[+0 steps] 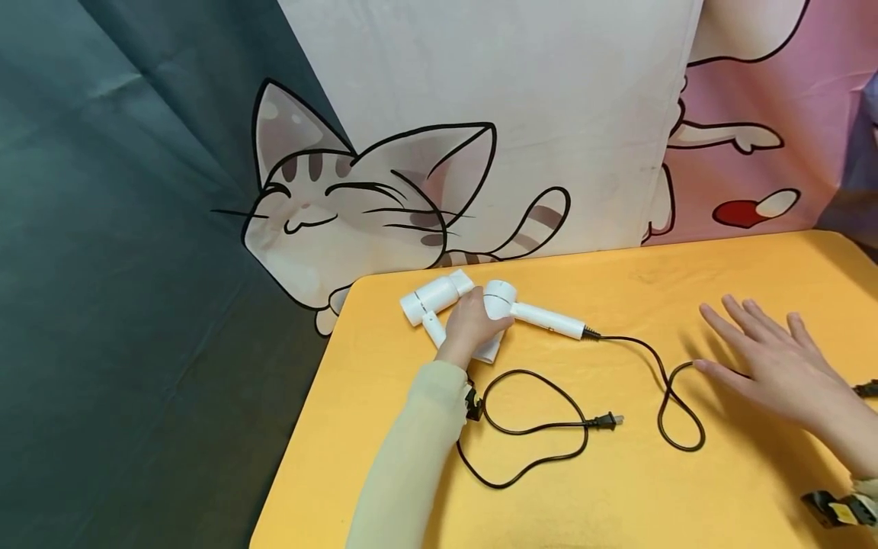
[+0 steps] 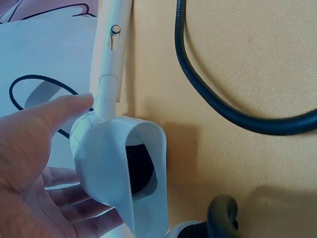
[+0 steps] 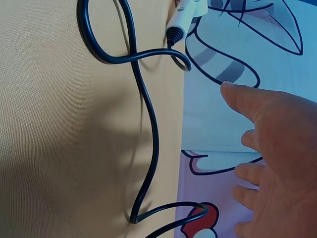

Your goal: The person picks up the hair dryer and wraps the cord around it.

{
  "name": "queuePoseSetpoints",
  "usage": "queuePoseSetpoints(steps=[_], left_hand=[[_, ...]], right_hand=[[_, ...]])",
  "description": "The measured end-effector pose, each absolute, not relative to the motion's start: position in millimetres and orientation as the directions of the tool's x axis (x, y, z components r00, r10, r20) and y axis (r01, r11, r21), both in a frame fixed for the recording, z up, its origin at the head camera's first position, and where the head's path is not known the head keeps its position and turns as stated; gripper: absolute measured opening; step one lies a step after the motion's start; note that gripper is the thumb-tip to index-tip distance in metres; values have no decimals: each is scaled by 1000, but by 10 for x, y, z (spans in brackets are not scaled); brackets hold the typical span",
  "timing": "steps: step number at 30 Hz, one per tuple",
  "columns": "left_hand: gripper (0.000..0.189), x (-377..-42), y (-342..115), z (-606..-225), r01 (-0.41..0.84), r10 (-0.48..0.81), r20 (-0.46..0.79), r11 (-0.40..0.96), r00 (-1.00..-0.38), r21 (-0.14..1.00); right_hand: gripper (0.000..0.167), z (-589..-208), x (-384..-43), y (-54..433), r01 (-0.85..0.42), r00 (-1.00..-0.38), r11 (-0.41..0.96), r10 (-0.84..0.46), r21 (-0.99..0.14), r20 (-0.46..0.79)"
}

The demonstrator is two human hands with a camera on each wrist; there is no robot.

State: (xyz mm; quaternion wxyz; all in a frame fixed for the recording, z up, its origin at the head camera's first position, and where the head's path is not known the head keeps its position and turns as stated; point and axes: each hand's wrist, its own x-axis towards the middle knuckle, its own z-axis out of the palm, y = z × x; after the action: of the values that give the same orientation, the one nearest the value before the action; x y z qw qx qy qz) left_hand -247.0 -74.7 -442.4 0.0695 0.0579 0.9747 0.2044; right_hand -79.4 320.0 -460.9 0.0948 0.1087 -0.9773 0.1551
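Two white hair dryers lie near the back left of the table in the head view. My left hand (image 1: pixel 469 324) grips the right-hand hair dryer (image 1: pixel 549 319) by its head. In the left wrist view, the thumb lies near the top of that head (image 2: pixel 96 158) and the fingers curl round its other side; the flat nozzle points toward the camera. Just left of this hand is the other hair dryer (image 1: pixel 428 299), partly hidden behind it. My right hand (image 1: pixel 782 362) hovers with spread fingers over the right side, above the first dryer's black cord (image 3: pixel 155 134), holding nothing.
A looped black cord with a two-pin plug (image 1: pixel 604 422) lies in front of the dryers. Another dark plug (image 1: pixel 866 389) shows at the right edge. Behind the yellow table (image 1: pixel 617 503) hangs a cloth with a cartoon cat (image 1: pixel 370 206).
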Motion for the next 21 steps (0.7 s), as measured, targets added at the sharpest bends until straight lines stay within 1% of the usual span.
queuePoseSetpoints(steps=[4, 8, 16, 21], left_hand=[[79, -2488, -725, -4456, 70, 122, -105, 914, -987, 400], [74, -2498, -709, -4473, 69, 113, -100, 928, -989, 367], [73, -2514, -679, -4489, 81, 114, -80, 940, -990, 331], [73, -2500, -668, -4490, 95, 119, -56, 941, -991, 325]], right_hand=[[88, -4605, -800, 3171, -250, -957, 926, -192, -283, 217], [89, -4606, -811, 3145, -259, -955, 923, -201, -285, 217], [89, -4603, -831, 3120, -283, -946, 916, -217, -286, 241], [89, -4568, -884, 3061, -291, -948, 910, -232, -294, 220]])
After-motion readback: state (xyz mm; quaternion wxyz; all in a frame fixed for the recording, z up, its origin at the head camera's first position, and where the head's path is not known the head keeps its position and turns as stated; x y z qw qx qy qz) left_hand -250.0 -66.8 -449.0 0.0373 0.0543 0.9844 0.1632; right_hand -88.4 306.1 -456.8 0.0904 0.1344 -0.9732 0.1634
